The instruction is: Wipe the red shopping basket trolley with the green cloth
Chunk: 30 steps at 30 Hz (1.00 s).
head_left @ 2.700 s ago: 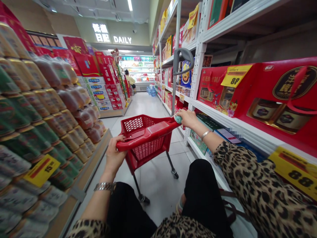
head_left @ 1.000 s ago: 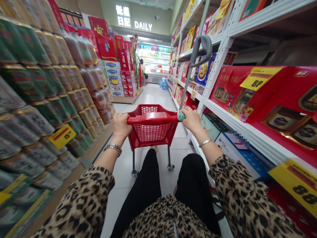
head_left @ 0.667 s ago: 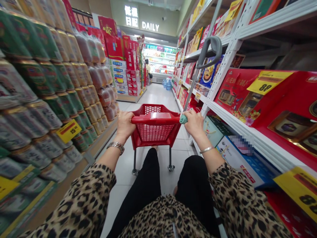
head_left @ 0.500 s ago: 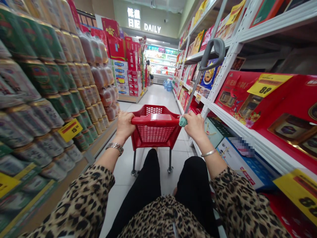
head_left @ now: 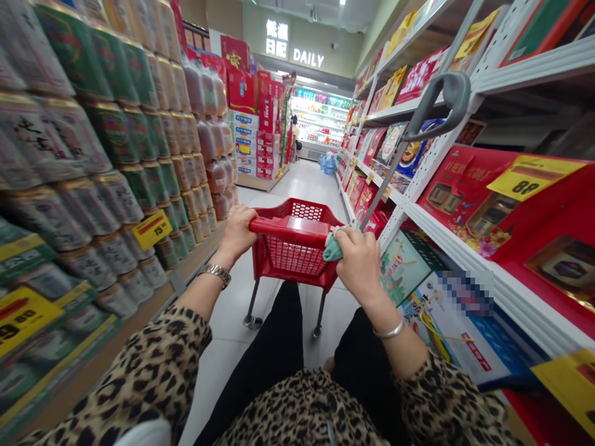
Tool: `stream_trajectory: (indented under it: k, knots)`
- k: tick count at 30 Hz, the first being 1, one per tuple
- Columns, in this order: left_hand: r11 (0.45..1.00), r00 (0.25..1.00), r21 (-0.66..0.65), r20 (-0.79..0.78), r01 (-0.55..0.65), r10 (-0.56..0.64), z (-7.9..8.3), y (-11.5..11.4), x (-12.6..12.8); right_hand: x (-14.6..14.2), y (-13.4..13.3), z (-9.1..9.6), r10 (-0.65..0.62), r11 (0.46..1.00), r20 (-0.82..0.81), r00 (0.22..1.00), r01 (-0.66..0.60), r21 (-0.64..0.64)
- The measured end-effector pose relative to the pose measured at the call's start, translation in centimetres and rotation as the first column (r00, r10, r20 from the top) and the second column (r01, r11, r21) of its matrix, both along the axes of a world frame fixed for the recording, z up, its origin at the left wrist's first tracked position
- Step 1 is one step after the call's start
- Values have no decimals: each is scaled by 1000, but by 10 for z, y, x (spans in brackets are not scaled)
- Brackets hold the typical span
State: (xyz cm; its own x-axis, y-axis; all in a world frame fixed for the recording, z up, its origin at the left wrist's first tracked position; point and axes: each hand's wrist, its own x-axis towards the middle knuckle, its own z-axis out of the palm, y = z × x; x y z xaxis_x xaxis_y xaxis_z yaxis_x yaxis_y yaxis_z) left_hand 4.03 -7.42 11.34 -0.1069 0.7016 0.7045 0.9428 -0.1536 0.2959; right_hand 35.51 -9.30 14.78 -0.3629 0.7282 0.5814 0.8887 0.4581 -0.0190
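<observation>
Shopping cart (head_left: 290, 255) stands at twelve o'clock in the head view, its red handle (head_left: 294, 229) gripped at eleven by the left hand (head_left: 238, 230); at one, the right hand (head_left: 360, 263) is curled round green cloth (head_left: 333, 249). Drink cans (head_left: 118, 136) are stacked at ten.

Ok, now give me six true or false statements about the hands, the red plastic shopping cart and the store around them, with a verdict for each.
1. The left hand grips the red plastic handle bar of the red plastic shopping cart. True.
2. The right hand holds a bunched pale green cloth. True.
3. The right wrist wears a black leather strap. False: it wears a smooth silver-coloured metal bangle.
4. The white sign lettering at the back reads "FRUIT". False: the white English lettering reads "DAILY".
5. A yellow paper price tag showing 15 is on the left-side stack. True.
6. The grey loop handle stands left of the cart. False: the grey loop handle is to the right.
</observation>
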Motion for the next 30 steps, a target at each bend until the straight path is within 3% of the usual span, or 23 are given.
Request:
stream_trajectory:
  k: [4,8,11,17,23,30]
  knots:
    - [1000,1000,11,7,16,-16,-1,3,1,-12,-13,-21,150,986,-8,989,-149,73]
    - [999,999,23,11,37,-37,-3,5,7,-30,-17,-41,336,919,104,936,-350,183]
    - [999,999,25,11,43,-44,-4,4,10,-48,-11,-45,402,876,191,895,-437,204]
    - [995,996,33,6,89,-89,-3,2,8,-51,6,-42,290,932,163,943,-316,176]
    - [996,996,25,17,90,-90,-3,9,-1,-3,18,-46,180,948,129,975,-207,244]
    - [996,996,7,7,94,-94,-3,12,-9,44,31,-39,-15,982,70,997,2,186]
